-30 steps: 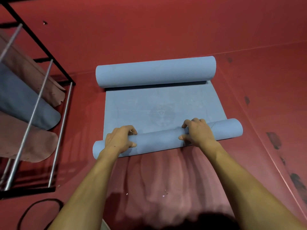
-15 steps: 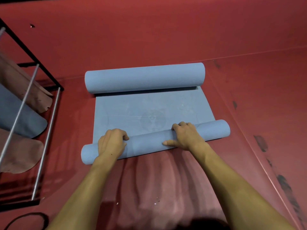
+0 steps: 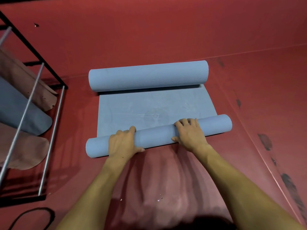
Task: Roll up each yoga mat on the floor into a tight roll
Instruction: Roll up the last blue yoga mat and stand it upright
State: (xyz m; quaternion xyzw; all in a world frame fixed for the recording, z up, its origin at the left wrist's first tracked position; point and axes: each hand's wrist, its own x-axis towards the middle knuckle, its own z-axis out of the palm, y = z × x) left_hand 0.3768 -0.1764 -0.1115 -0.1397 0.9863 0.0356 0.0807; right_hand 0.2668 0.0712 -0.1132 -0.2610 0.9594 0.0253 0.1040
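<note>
Nearest me, my two forearms reach out over the red floor (image 3: 166, 39), which shows pale scuffed streaks just this side of the mat. My left hand (image 3: 122, 143) lies over the near roll (image 3: 157, 136) of the blue yoga mat (image 3: 149, 105), fingers curled over its top and thumb low on the near side, so that grip is wrapped round the roll. My right hand (image 3: 189, 131) does the same further right, fingers hooked over the far edge of the roll and thumb against its near face. Both grips clasp the roll; neither is spread flat.

The near roll runs across the floor from left to right, its right end sitting a little farther away than its left, so I judge it slightly skewed. Beyond it lies a flat stretch of the mat with a faint round print in the middle. At the far end the same mat curls into a second, thicker roll (image 3: 147, 75), lying on the floor and touching the flat part.

So the work is partway, as I judge it: a fair length is wound into my near roll, the flat stretch remains, and the far roll would have to be taken in too for one tight roll. On the left stands a black metal rack (image 3: 33, 47) holding other mats, pinkish and blue (image 3: 20, 105). No other mat shows on the floor.
</note>
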